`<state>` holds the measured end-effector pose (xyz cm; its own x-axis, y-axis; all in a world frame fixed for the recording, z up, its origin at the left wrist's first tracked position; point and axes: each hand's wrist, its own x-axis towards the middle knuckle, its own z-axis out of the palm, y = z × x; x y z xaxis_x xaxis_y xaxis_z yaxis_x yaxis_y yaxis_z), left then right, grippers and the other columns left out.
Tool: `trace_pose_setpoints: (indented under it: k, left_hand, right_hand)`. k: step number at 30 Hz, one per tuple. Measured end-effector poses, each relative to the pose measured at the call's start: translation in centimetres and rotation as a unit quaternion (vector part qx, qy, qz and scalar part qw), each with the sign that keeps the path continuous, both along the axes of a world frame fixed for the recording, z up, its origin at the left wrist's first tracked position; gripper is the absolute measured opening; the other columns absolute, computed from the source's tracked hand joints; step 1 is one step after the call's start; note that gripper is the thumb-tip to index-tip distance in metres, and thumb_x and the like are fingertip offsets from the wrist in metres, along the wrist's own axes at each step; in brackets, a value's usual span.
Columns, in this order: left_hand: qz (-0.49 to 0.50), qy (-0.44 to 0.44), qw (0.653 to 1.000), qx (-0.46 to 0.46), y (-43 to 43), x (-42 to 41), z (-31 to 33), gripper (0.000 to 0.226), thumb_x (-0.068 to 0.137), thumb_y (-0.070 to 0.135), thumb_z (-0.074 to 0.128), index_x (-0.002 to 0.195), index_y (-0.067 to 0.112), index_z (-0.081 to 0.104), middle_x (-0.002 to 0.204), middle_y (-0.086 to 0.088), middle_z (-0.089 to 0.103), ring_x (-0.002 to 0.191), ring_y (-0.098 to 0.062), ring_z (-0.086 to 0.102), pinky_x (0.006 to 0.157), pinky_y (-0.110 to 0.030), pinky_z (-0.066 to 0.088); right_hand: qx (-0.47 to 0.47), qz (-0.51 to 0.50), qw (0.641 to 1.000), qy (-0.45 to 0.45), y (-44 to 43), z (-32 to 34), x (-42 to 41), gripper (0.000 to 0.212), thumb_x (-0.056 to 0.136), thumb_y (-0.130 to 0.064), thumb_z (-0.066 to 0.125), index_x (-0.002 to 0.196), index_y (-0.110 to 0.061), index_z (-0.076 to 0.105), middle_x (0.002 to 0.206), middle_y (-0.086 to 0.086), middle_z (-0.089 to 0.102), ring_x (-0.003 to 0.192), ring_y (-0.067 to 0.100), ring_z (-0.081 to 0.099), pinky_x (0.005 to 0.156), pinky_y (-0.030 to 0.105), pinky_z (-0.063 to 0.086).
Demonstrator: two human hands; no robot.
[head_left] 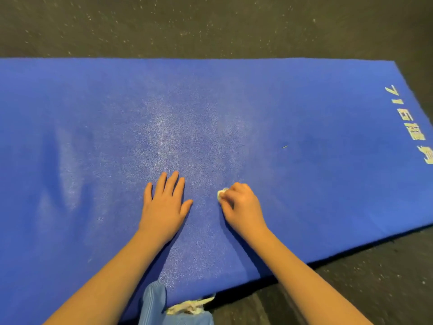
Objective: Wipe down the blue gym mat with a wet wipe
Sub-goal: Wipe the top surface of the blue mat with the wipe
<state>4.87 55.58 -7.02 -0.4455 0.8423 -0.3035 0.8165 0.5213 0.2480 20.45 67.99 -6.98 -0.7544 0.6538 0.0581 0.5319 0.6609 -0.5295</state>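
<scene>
The blue gym mat (pixel 304 118) lies flat on the floor and fills most of the view, with pale lettering near its right end. A whitish sheen marks its middle. My left hand (pixel 164 205) rests flat on the mat, fingers straight and spread. Just to its right, my right hand (pixel 241 205) has its fingers curled round a small bunched white wet wipe (pixel 222 193), holding it against the mat; only a bit of the wipe shows past my thumb.
Dark speckled floor (pixel 210 24) surrounds the mat beyond its far edge and at the near right. At the bottom centre lie a crumpled white wipe (pixel 189 307) and a light blue striped cloth or garment (pixel 153 301) at the mat's near edge.
</scene>
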Motion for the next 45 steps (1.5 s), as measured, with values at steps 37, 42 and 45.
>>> trace_pose_setpoints:
  k: [37,42,45]
  left_hand:
    - [0.044,0.005,0.999,0.000,-1.5,3.8,1.2,0.070,0.095,0.053,0.019,0.149,0.010,0.030,0.159,-0.007,0.021,0.148,-0.027,0.012,0.116,-0.050,0.006]
    - [0.045,0.008,0.999,0.010,-1.2,4.1,1.3,0.056,0.100,0.037,0.042,0.148,0.009,0.033,0.157,-0.009,0.025,0.146,-0.028,0.015,0.115,-0.051,0.010]
    - [0.049,0.015,0.998,0.027,-1.3,4.3,1.2,0.053,0.098,0.033,0.049,0.143,0.006,0.041,0.153,-0.013,0.034,0.143,-0.031,0.025,0.112,-0.054,0.016]
  right_hand:
    - [-0.063,0.060,0.994,0.063,-5.9,1.9,10.8,0.016,0.089,-0.025,0.060,0.081,-0.014,0.068,0.079,-0.003,0.058,0.075,0.015,0.055,0.071,0.023,0.045]
    - [0.042,-0.123,0.991,0.034,-3.2,0.9,11.5,0.030,0.088,-0.030,0.052,0.074,-0.009,0.066,0.073,0.003,0.056,0.069,0.024,0.054,0.062,0.032,0.043]
    - [-0.037,-0.008,0.996,0.076,-7.2,2.0,10.9,0.006,0.085,-0.017,0.064,0.080,-0.014,0.067,0.078,-0.001,0.059,0.074,0.018,0.056,0.068,0.024,0.044]
